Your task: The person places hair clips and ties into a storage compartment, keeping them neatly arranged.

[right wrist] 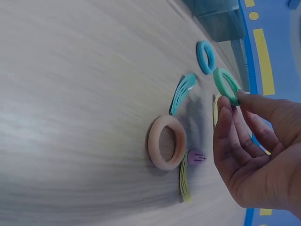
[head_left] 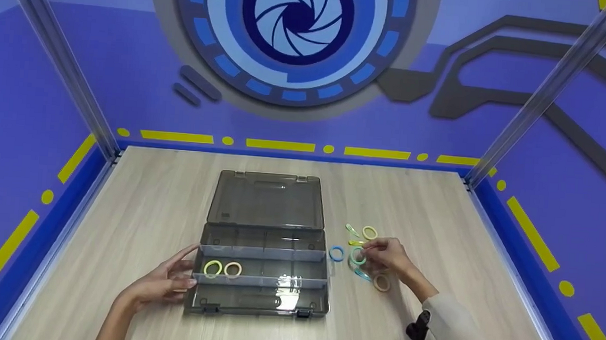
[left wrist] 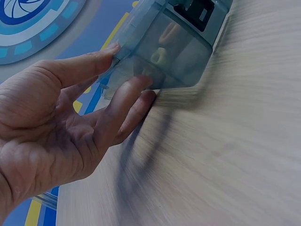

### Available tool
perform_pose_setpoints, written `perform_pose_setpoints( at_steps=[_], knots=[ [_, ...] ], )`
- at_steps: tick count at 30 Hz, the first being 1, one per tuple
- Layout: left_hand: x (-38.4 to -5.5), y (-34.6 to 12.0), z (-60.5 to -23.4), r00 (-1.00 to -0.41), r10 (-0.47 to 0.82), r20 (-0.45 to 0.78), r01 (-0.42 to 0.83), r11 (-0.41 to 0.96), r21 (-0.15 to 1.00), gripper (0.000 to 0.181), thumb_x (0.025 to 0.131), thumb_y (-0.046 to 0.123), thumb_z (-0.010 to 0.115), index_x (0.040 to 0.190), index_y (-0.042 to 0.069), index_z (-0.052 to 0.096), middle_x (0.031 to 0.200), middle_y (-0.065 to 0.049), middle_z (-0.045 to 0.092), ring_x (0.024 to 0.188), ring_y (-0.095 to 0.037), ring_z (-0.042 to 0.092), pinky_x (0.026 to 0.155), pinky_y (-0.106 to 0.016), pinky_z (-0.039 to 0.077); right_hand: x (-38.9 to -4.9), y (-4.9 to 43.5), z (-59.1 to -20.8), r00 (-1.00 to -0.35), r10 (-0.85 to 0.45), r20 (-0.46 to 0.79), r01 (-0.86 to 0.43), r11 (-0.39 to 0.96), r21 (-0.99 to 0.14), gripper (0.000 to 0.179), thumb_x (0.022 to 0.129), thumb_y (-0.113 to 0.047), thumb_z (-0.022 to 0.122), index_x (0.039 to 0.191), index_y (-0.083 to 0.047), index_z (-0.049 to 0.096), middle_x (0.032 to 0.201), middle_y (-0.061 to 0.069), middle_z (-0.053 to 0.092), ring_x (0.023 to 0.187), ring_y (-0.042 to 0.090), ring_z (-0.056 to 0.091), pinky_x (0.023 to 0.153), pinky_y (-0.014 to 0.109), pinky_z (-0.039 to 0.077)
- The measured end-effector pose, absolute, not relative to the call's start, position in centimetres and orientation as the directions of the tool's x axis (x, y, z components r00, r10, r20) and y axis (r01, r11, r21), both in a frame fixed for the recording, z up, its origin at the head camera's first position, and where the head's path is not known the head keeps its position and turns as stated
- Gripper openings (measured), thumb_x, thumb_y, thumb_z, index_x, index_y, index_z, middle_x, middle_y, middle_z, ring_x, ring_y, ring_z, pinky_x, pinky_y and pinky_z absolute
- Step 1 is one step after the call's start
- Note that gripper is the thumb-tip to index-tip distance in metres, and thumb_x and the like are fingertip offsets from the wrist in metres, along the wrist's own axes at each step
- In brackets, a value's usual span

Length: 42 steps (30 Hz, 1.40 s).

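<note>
My right hand pinches a green hair tie between thumb and index fingertip, close over the table. Near it are a blue hair tie, a blue snap hair clip and a peach hair tie. With fingers extended, my left hand touches the left side wall of a smoky clear divided box. Its lid lies back, away from me. In the middle row's left end stand a yellow hair tie and a peach hair tie.
Beyond the right hand lie a pale yellow hair tie, a yellow clip and a green clip. A purple clip and a yellow-green clip lie by the peach tie. Blue printed walls surround the wooden table.
</note>
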<state>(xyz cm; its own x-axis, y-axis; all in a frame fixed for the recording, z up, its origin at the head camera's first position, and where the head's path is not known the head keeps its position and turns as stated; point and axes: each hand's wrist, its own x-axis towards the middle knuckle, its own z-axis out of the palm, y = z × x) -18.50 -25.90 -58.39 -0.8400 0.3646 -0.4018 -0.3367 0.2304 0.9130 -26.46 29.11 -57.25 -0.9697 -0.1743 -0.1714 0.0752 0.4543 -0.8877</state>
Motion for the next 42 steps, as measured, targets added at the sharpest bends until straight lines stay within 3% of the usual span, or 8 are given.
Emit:
perform_pose_setpoints(
  at_steps=[8,21,31,36,42],
  knots=[
    [-18.6,-26.0,-58.5,-0.837,0.361,-0.412,-0.344,0.239,0.908,0.094,0.096,0.02,0.072,0.166,0.02,0.008,0.161,-0.037,0.021,0.116,-0.026,0.062,0.086,-0.036,0.056,-26.2,27.9,-56.5,-0.942,-0.223,-0.251,0.157,0.37,-0.916,0.027,0.094,-0.009,0.071,0.112,0.011,0.069,0.091,0.008,0.078,0.074,0.011,0.072,0.066,0.027,0.058],
    [-18.6,-25.7,-58.3,-0.842,0.349,-0.411,-0.345,0.239,0.908,0.095,0.095,0.019,0.072,0.166,0.02,0.009,0.16,-0.037,0.022,0.124,-0.031,0.061,0.09,-0.041,0.056,-26.1,25.4,-55.6,-0.912,-0.306,-0.275,0.164,0.341,-0.926,0.034,0.095,-0.01,0.07,0.118,0.014,0.065,0.091,0.005,0.077,0.074,0.008,0.07,0.066,0.023,0.056],
    [-18.5,-26.0,-58.3,-0.841,0.345,-0.417,-0.345,0.252,0.904,0.094,0.095,0.021,0.073,0.166,0.02,0.01,0.16,-0.036,0.024,0.118,-0.026,0.061,0.086,-0.037,0.055,-26.1,23.5,-55.4,-0.9,-0.332,-0.283,0.175,0.319,-0.931,0.032,0.094,-0.01,0.072,0.118,0.01,0.068,0.089,0.001,0.076,0.074,0.008,0.068,0.065,0.023,0.056],
    [-18.5,-25.8,-58.4,-0.842,0.348,-0.413,-0.343,0.246,0.907,0.094,0.096,0.021,0.072,0.166,0.02,0.01,0.16,-0.036,0.024,0.12,-0.025,0.06,0.086,-0.037,0.055,-25.8,22.7,-55.3,-0.887,-0.366,-0.281,0.188,0.271,-0.944,0.031,0.094,-0.007,0.071,0.118,0.013,0.065,0.092,0.008,0.076,0.074,0.01,0.07,0.067,0.023,0.058],
    [-18.5,-25.9,-58.3,-0.841,0.354,-0.41,-0.346,0.231,0.909,0.093,0.096,0.021,0.072,0.166,0.021,0.011,0.159,-0.035,0.026,0.118,-0.022,0.059,0.087,-0.036,0.054,-25.7,21.0,-55.5,-0.876,-0.389,-0.286,0.199,0.248,-0.948,0.024,0.094,-0.006,0.071,0.112,0.009,0.067,0.084,0.004,0.074,0.073,0.01,0.071,0.067,0.025,0.059]
  ],
)
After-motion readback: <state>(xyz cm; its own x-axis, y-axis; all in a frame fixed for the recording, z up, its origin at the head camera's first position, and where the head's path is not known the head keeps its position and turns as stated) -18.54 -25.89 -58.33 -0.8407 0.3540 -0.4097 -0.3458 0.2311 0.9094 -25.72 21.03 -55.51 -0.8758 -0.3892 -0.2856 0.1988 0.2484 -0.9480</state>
